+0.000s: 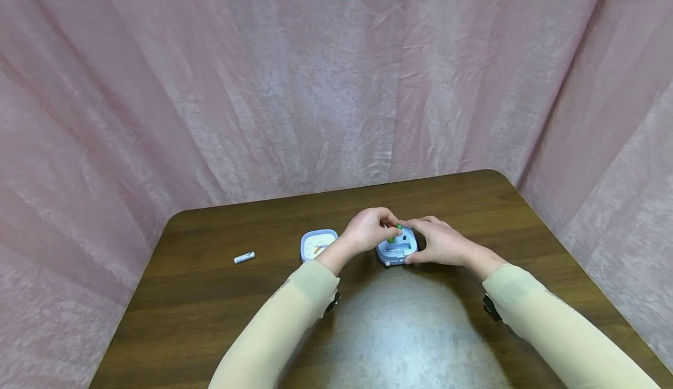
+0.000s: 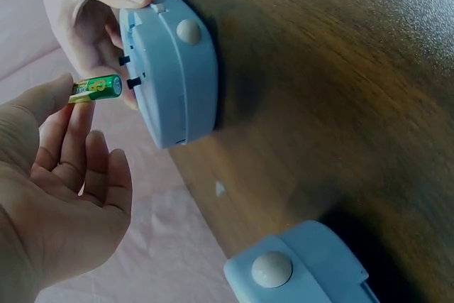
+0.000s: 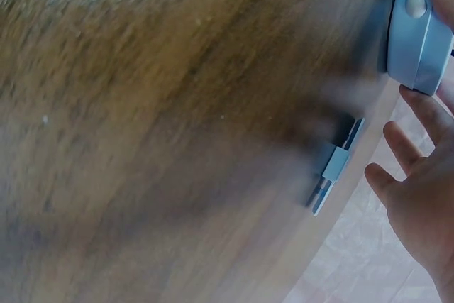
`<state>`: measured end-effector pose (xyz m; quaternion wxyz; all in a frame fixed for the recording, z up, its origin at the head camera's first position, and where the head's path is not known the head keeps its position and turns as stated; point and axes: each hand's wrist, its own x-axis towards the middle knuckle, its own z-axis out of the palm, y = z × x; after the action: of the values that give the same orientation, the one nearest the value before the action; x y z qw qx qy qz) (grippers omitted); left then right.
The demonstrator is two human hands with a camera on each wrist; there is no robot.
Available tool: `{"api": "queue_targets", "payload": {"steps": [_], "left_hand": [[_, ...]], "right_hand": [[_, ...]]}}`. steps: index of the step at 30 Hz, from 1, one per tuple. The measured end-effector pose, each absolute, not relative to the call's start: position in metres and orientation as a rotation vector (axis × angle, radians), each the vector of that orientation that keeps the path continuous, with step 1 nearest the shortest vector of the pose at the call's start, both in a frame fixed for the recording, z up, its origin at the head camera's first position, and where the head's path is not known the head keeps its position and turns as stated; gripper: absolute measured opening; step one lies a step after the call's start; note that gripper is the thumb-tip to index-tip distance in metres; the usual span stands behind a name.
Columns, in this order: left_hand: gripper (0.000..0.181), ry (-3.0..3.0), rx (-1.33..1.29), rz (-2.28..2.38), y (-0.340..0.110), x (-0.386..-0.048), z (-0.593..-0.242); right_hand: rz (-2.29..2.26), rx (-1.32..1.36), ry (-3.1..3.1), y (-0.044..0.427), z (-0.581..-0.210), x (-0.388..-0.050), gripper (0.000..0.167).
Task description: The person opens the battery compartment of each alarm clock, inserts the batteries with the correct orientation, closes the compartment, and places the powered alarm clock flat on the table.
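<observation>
A light blue rounded-square device [image 1: 398,252] with a recess in its upper side and white round knobs lies on the table. My left hand [image 1: 368,229] is over it and pinches a small green battery [image 2: 97,88] between thumb and forefinger. In the left wrist view the battery's end is just off the device's face, beside small black tabs [image 2: 133,83]. My right hand [image 1: 440,243] grips the device's right side, thumb on the near edge and fingers at the far edge. The inside of the recess is partly hidden by the left hand.
A second blue-rimmed device [image 1: 319,242] with a white face and orange marks sits to the left, partly behind the left forearm. Farther left lies a small white cylinder-like piece [image 1: 244,257]. A thin blue-grey piece [image 3: 335,164] lies near the table edge in the right wrist view.
</observation>
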<state>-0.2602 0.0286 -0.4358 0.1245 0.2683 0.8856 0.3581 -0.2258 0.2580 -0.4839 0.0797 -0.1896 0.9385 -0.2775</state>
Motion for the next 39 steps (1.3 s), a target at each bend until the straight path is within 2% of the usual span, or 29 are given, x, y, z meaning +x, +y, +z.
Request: {"api": "queue_targets", "payload": {"steps": [11,39], "left_hand": [[0.012,2.547,0.757,1.063,0.034,-0.26,-0.442],[0.013,2.674,1.003,0.655,0.05,-0.257,-0.45]], "right_hand": [[-0.833,-0.587,2.814,0.259,-0.485,-0.227,0.088],[-0.839,-0.559,2.812,0.259,-0.484,-0.225,0.088]]}}
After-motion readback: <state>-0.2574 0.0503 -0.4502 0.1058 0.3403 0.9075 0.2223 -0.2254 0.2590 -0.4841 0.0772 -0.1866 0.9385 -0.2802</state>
